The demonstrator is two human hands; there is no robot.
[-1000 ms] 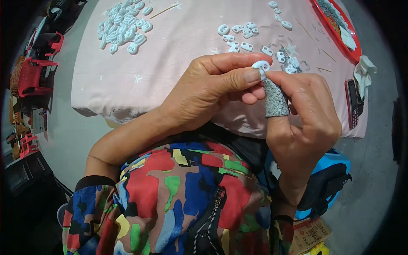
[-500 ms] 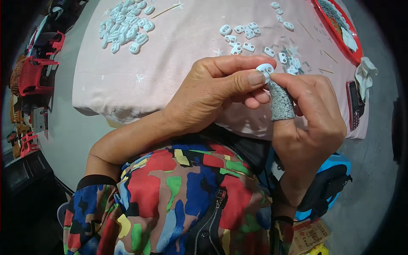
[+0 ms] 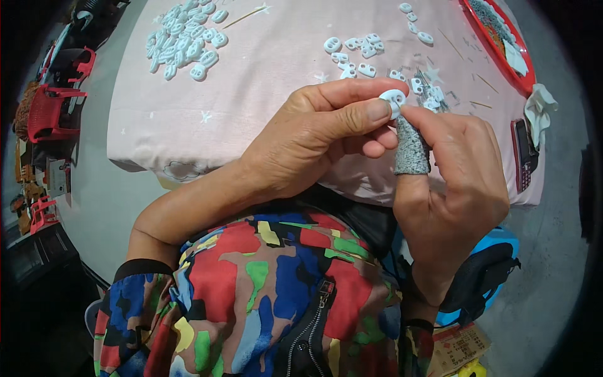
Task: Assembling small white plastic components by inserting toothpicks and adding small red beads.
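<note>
A white oval plastic piece with two holes, looking like a cord lock (image 3: 394, 100), is pinched between the thumb and forefinger of my left hand (image 3: 314, 129). My right hand (image 3: 455, 157) is closed from the other side, its thumb and forefinger tips meeting at the piece's lower right edge. A grey knitted finger sleeve (image 3: 412, 147) covers my right thumb. Whether those tips also hold a small part is hidden. Just beyond my hands, loose white pieces (image 3: 433, 97) lie among tiny metal springs (image 3: 447, 100).
A heap of white ovals (image 3: 185, 38) sits far left on the pink tablecloth (image 3: 251, 56). More pieces (image 3: 367, 47) lie beyond my hands. Thin sticks (image 3: 481, 104) are scattered at right. A red tray (image 3: 527, 78), white cloth (image 3: 539, 113) and dark phone (image 3: 522, 154) line the right edge.
The white piece is tilted so its two-hole face shows more, and sits slightly higher. My right hand has shifted a little left, still against it.
</note>
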